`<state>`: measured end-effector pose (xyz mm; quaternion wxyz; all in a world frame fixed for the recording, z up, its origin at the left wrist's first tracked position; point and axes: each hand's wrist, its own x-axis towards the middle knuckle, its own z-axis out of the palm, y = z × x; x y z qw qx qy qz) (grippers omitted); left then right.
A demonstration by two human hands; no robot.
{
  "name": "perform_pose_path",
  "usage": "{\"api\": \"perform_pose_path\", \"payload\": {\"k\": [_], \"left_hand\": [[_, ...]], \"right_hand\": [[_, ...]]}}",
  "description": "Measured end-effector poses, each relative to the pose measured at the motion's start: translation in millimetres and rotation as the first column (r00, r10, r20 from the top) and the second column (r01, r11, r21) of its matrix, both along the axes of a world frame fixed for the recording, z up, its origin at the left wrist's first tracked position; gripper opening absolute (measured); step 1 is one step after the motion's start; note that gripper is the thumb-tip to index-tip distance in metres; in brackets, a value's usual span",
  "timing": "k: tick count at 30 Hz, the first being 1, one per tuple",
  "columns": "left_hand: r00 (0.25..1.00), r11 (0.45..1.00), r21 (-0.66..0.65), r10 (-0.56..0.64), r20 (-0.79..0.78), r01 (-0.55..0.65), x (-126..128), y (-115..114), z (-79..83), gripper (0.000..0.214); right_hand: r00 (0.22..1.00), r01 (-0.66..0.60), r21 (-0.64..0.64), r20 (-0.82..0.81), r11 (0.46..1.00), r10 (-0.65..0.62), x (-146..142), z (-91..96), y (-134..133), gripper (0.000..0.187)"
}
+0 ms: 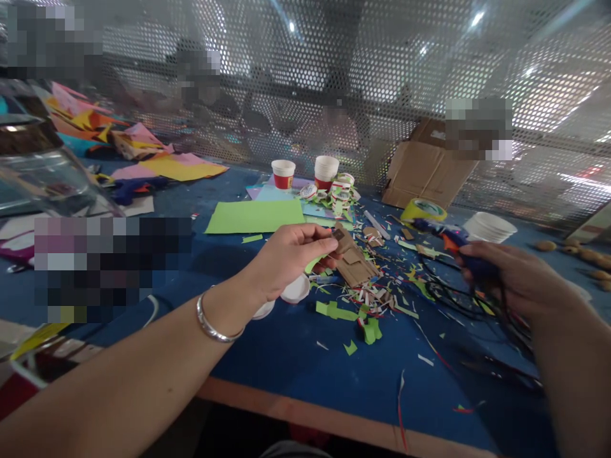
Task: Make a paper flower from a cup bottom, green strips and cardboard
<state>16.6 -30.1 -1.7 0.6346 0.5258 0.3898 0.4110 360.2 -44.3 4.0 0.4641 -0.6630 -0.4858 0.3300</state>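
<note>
My left hand (291,254), with a silver bangle at the wrist, is closed in a pinch on a small brown cardboard piece (338,235) held just above a larger cardboard cutout (353,264) lying on the blue table (286,356). My right hand (515,277) is wrapped round the grip of a blue glue gun (453,240) with an orange tip, its nozzle pointing left toward the cardboard. Black cord (458,299) trails from the gun across the table under that hand.
Green paper scraps (367,318) and shreds litter the middle. A green sheet (255,216), two red-and-white paper cups (284,173), a yellow tape roll (424,210), stacked white cups (489,227) and a cardboard box (424,168) stand behind, before a perforated metal screen. Coloured paper piles lie far left.
</note>
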Motion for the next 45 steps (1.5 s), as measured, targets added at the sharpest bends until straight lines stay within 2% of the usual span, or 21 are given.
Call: {"api": "perform_pose_path", "payload": {"k": [4, 9, 11, 16, 20, 24, 26, 28, 31, 33, 35, 39, 45], "left_hand": [[0.998, 0.998, -0.015, -0.063, -0.031, 0.063, -1.3, 2.8, -3.5, 0.010], [0.992, 0.992, -0.038, -0.124, -0.036, 0.122, 0.5, 5.1, -9.8, 0.010], [0.992, 0.991, -0.062, -0.123, -0.041, 0.121, 1.8, 4.3, -9.8, 0.011], [0.987, 0.982, -0.128, -0.144, -0.065, 0.135, 5.2, 0.6, -5.9, 0.012], [0.989, 0.986, -0.125, -0.124, -0.078, 0.114, 6.7, -0.1, -4.3, 0.008], [0.989, 0.991, -0.099, -0.097, -0.112, 0.086, 6.9, 0.8, -4.4, 0.012], [0.989, 0.994, -0.082, -0.086, -0.124, 0.076, 6.8, 1.2, -5.0, 0.012], [0.988, 0.996, -0.058, -0.070, -0.136, 0.062, 6.4, 1.6, -5.9, 0.011], [0.984, 0.999, -0.003, -0.043, -0.171, 0.043, 5.0, 2.5, -6.8, 0.010], [0.978, 0.999, 0.026, -0.026, -0.207, 0.032, 4.0, 3.1, -6.6, 0.009], [0.971, 0.998, 0.055, -0.010, -0.239, 0.024, 3.2, 3.4, -6.1, 0.009], [0.957, 0.991, 0.121, -0.017, -0.288, 0.054, 3.0, 2.8, -6.7, 0.017], [0.941, 0.981, 0.157, -0.053, -0.334, 0.111, 3.1, 2.8, -12.5, 0.030]], "right_hand": [[0.969, 0.000, -0.055, -0.245, 0.998, -0.013, -3.3, 13.4, -8.5, 0.025], [0.838, -0.063, 0.050, -0.540, 0.997, 0.080, -19.1, 25.1, -17.5, 0.019], [0.816, -0.088, 0.097, -0.563, 0.991, 0.128, -24.1, 25.8, -20.3, 0.015], [0.796, -0.159, 0.123, -0.571, 0.980, 0.201, -31.8, 19.3, -24.7, 0.015], [0.778, -0.244, 0.163, -0.556, 0.956, 0.294, -40.7, 14.7, -27.5, 0.025], [0.764, -0.342, 0.151, -0.530, 0.927, 0.368, -47.4, 12.8, -31.1, 0.021], [0.781, -0.389, 0.124, -0.480, 0.913, 0.399, -49.5, 10.9, -32.0, 0.019], [0.840, -0.383, 0.119, -0.367, 0.916, 0.399, -51.3, 7.4, -32.5, 0.020], [0.938, -0.327, 0.046, -0.108, 0.944, 0.330, -53.8, 0.6, -34.0, 0.033], [0.952, -0.294, -0.031, 0.083, 0.955, 0.295, -55.7, -2.5, -35.6, 0.045], [0.921, -0.304, -0.050, 0.241, 0.951, 0.307, -58.5, -2.8, -37.1, 0.046], [0.816, -0.396, -0.009, 0.456, 0.918, 0.357, -67.2, 1.2, -37.6, 0.041], [0.715, -0.394, -0.007, 0.626, 0.919, 0.311, -73.8, -0.1, -37.2, 0.043]]}}
